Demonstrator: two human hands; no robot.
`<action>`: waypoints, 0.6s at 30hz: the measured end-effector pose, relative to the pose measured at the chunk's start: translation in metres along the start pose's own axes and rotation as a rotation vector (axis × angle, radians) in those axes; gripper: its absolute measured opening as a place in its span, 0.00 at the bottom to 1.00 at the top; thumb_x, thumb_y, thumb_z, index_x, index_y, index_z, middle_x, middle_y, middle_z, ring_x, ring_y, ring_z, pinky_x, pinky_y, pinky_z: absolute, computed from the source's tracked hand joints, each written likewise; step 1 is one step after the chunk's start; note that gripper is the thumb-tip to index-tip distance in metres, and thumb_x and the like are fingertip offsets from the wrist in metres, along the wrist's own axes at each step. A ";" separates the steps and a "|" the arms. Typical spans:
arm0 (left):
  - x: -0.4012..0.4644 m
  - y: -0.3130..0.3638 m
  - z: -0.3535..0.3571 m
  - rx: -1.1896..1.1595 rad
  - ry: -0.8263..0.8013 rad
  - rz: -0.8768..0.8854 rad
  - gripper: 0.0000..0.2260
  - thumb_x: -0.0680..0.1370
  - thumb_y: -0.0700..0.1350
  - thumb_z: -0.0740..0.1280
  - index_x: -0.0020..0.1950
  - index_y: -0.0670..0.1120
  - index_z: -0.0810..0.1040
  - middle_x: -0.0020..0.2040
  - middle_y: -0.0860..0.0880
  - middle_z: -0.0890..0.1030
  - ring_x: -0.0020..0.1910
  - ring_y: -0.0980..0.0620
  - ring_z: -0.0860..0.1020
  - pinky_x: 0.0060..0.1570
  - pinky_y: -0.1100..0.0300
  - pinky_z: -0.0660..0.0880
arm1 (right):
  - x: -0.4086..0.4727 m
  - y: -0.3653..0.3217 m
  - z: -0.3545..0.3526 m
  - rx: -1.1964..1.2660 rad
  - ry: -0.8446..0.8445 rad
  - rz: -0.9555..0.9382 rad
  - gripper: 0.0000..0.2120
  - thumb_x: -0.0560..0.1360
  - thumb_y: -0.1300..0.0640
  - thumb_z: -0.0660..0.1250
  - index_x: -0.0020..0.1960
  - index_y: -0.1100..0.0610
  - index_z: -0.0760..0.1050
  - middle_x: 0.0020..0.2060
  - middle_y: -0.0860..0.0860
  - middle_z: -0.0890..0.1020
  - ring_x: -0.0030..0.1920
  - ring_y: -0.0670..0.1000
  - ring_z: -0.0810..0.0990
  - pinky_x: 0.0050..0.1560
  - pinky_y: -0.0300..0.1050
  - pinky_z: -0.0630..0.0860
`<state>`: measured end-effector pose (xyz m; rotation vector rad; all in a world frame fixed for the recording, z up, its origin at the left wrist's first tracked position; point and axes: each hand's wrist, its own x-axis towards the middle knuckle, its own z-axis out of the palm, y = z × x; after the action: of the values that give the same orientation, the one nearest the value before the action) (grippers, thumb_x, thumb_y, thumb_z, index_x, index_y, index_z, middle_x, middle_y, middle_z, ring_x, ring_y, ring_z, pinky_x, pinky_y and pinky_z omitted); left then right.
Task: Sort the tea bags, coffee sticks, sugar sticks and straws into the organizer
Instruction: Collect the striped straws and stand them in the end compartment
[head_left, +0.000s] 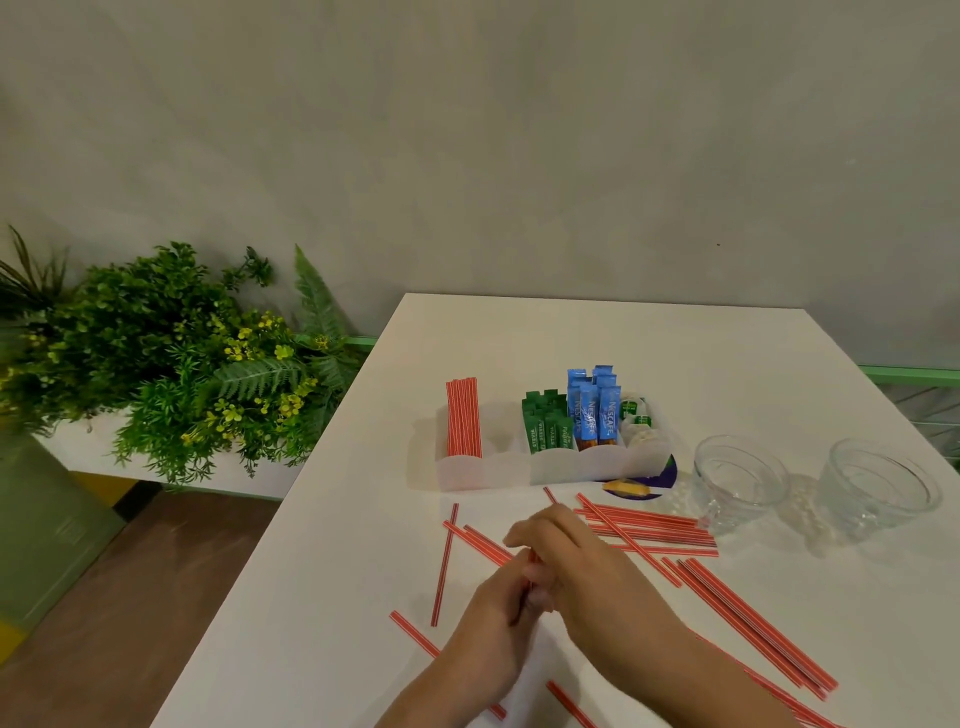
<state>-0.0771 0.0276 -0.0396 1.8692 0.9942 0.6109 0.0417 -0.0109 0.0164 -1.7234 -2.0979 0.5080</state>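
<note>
A translucent white organizer (488, 473) stands mid-table. Its left compartment holds upright red-striped straws (463, 423); further right stand green sugar sticks (548, 431), blue coffee sticks (595, 410) and tea bags (638, 415). Several loose red straws (654, 525) lie scattered on the white table (322, 597). My left hand (488, 623) and my right hand (576, 566) meet in front of the organizer, both gripping a small bundle of red straws (532, 558) between them. Most of that bundle is hidden by the fingers.
Two clear glass bowls (740, 480) (878, 488) stand at the right. A purple disc with a yellow piece (636, 488) lies just in front of the organizer's right end. A planter of green plants (171, 358) sits beyond the table's left edge.
</note>
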 end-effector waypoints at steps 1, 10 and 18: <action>0.002 0.004 -0.004 -0.016 -0.009 -0.003 0.11 0.81 0.39 0.58 0.44 0.53 0.70 0.37 0.61 0.74 0.40 0.63 0.74 0.41 0.75 0.70 | 0.003 -0.001 -0.008 0.001 0.008 -0.027 0.20 0.77 0.63 0.60 0.66 0.47 0.68 0.61 0.42 0.67 0.51 0.39 0.70 0.47 0.33 0.70; 0.066 0.032 -0.077 0.008 -0.099 0.045 0.10 0.82 0.43 0.54 0.47 0.57 0.69 0.43 0.53 0.77 0.43 0.61 0.75 0.43 0.67 0.70 | 0.084 -0.022 -0.072 -0.008 0.049 -0.096 0.11 0.76 0.64 0.63 0.46 0.48 0.68 0.40 0.41 0.70 0.41 0.47 0.77 0.41 0.41 0.77; 0.150 0.013 -0.133 0.318 0.003 0.064 0.15 0.79 0.47 0.62 0.65 0.44 0.70 0.59 0.41 0.71 0.59 0.43 0.71 0.60 0.48 0.70 | 0.179 -0.003 -0.068 0.010 0.166 -0.085 0.09 0.75 0.65 0.60 0.48 0.53 0.72 0.42 0.47 0.74 0.42 0.48 0.73 0.39 0.39 0.69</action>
<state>-0.0870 0.2137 0.0361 2.1859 1.0867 0.5152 0.0417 0.1666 0.0878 -1.6047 -2.0372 0.3379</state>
